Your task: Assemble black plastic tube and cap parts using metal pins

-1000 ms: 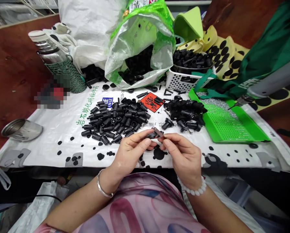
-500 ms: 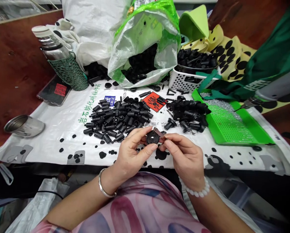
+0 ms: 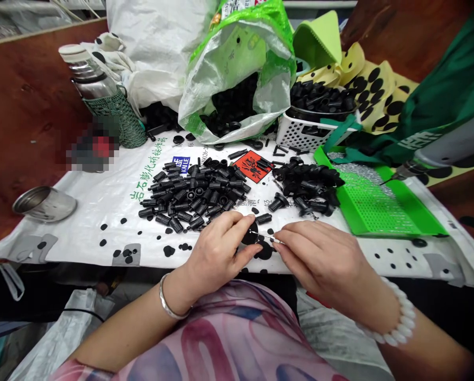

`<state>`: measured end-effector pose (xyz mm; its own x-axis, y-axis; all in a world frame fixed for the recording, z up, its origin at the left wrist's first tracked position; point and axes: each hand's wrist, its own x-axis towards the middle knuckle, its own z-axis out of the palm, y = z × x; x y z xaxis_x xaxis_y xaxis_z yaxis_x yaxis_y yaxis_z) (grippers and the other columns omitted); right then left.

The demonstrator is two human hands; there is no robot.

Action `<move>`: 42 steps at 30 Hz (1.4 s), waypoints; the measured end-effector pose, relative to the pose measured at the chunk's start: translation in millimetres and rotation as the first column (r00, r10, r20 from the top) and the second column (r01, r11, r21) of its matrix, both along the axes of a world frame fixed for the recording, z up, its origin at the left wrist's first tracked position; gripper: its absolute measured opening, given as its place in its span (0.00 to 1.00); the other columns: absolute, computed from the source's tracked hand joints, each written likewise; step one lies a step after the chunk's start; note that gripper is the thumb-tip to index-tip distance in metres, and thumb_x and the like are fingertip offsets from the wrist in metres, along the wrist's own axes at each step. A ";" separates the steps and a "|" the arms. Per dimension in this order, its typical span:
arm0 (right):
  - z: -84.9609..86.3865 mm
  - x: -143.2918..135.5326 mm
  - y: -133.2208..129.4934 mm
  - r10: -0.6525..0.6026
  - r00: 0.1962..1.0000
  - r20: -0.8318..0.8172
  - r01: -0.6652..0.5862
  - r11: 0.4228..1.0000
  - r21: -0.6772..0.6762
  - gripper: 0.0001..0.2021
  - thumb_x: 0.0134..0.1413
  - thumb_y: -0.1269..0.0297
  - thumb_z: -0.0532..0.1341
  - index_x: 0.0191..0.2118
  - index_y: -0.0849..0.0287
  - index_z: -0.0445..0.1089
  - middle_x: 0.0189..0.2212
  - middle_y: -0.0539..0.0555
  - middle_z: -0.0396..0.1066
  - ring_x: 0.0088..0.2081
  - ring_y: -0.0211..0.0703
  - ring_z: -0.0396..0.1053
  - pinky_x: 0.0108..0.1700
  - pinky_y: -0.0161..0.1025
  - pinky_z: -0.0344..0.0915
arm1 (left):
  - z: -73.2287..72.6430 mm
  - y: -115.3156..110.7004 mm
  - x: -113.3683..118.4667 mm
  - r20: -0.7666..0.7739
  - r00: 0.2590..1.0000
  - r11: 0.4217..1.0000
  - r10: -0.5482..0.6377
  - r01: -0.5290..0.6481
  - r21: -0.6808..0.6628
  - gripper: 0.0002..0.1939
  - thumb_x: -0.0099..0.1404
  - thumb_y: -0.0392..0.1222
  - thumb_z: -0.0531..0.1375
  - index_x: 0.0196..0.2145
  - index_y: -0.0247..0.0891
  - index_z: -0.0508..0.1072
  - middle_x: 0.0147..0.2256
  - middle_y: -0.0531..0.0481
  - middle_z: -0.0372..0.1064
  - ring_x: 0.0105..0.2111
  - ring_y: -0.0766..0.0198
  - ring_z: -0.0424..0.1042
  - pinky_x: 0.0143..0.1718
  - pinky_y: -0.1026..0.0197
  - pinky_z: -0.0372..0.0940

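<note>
Low over the table's front edge, my left hand (image 3: 221, 251) pinches a round black part (image 3: 249, 233) between thumb and fingers. Facing it from the right, my right hand (image 3: 320, 256) grips a thin metal tool (image 3: 265, 236), whose tip meets the black part. Part of the tool is hidden by my right fingers. Behind my left hand lies a pile of black ribbed knobs (image 3: 199, 190). A second heap of black parts (image 3: 308, 185) is beyond my right hand. One loose black knob (image 3: 264, 218) rests just behind the tool.
A green tray (image 3: 388, 201) with small metal pieces is at the right, a power driver (image 3: 439, 153) above it. At the left are a metal cup (image 3: 46, 203) and a thermos (image 3: 106, 100). Behind stand an open bag (image 3: 189, 100) and a white basket (image 3: 312, 132).
My right hand has moved right and turned, now with a thin metal tool. The brownish strip seen at the black part earlier no longer shows. My left hand still pinches the round part.
</note>
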<state>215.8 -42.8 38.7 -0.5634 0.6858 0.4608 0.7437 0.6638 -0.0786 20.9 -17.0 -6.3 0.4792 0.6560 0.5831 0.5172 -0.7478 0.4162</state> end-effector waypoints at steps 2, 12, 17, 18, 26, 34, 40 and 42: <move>9.4 -2.6 -1.4 -0.011 0.994 0.107 0.011 1.000 -0.008 0.10 0.56 0.71 0.54 0.28 0.62 0.69 0.25 0.59 0.71 0.28 0.47 0.69 0.31 0.43 0.63 | 0.3 -1.0 0.8 -0.087 0.996 0.999 0.003 0.001 0.049 0.21 0.63 0.43 0.57 0.51 0.29 0.64 0.41 0.38 0.67 0.41 0.56 0.68 0.42 0.55 0.68; 15.9 -5.3 7.3 -0.118 0.957 -0.267 -0.003 0.912 -0.411 0.09 0.56 0.68 0.56 0.27 0.59 0.68 0.22 0.50 0.67 0.24 0.36 0.63 0.27 0.35 0.58 | 0.6 0.2 -5.4 0.045 0.999 0.998 -0.011 0.009 0.055 0.23 0.62 0.48 0.59 0.51 0.32 0.65 0.40 0.39 0.68 0.41 0.57 0.69 0.42 0.57 0.68; 14.2 -8.3 8.1 -0.270 0.891 -0.366 0.026 0.833 -0.553 0.11 0.53 0.68 0.58 0.21 0.59 0.67 0.17 0.48 0.64 0.19 0.34 0.60 0.21 0.33 0.55 | -0.5 -0.1 -6.1 -0.024 1.000 0.990 0.019 -0.016 0.138 0.24 0.61 0.46 0.60 0.51 0.29 0.66 0.40 0.37 0.68 0.42 0.55 0.69 0.43 0.55 0.67; 14.1 -9.2 8.2 -0.283 0.882 -0.377 0.022 0.825 -0.565 0.11 0.52 0.68 0.58 0.20 0.59 0.67 0.16 0.48 0.64 0.19 0.34 0.59 0.19 0.33 0.54 | -0.5 -0.2 -5.5 -0.034 0.999 0.989 0.021 -0.016 0.145 0.23 0.62 0.46 0.60 0.51 0.29 0.66 0.40 0.37 0.68 0.41 0.55 0.69 0.42 0.55 0.67; 8.9 -15.0 12.5 -0.325 0.857 -0.399 -0.008 0.767 -0.642 0.11 0.51 0.67 0.58 0.20 0.60 0.67 0.15 0.47 0.63 0.18 0.32 0.57 0.17 0.30 0.53 | -0.7 -1.7 -3.9 0.006 1.000 0.990 0.017 -0.018 0.143 0.25 0.61 0.47 0.60 0.52 0.31 0.64 0.42 0.37 0.69 0.42 0.56 0.69 0.44 0.56 0.67; -1.2 -20.4 7.9 -0.216 0.881 -0.420 -0.053 0.839 -0.542 0.07 0.54 0.68 0.57 0.27 0.59 0.70 0.22 0.49 0.67 0.25 0.35 0.64 0.26 0.31 0.59 | 2.5 -3.4 -2.8 0.211 0.977 0.999 -0.044 0.042 0.010 0.21 0.59 0.49 0.62 0.48 0.36 0.68 0.39 0.41 0.72 0.40 0.58 0.71 0.42 0.58 0.67; -4.6 -13.6 7.5 -0.092 0.896 -0.434 -0.116 0.896 -0.429 0.06 0.56 0.69 0.57 0.29 0.59 0.69 0.24 0.51 0.67 0.27 0.36 0.64 0.28 0.33 0.60 | 4.5 -3.3 -3.2 0.339 0.933 0.961 -0.121 0.195 -0.195 0.20 0.58 0.45 0.63 0.47 0.37 0.70 0.40 0.42 0.71 0.41 0.58 0.71 0.42 0.58 0.67; -4.9 -10.0 7.8 -0.128 0.878 -0.461 -0.118 0.875 -0.469 0.06 0.56 0.68 0.57 0.29 0.59 0.69 0.24 0.50 0.67 0.26 0.35 0.64 0.29 0.33 0.60 | 4.4 -3.6 -3.8 0.351 0.921 0.933 -0.169 0.264 -0.244 0.20 0.59 0.40 0.62 0.50 0.37 0.68 0.43 0.41 0.70 0.43 0.59 0.69 0.45 0.58 0.66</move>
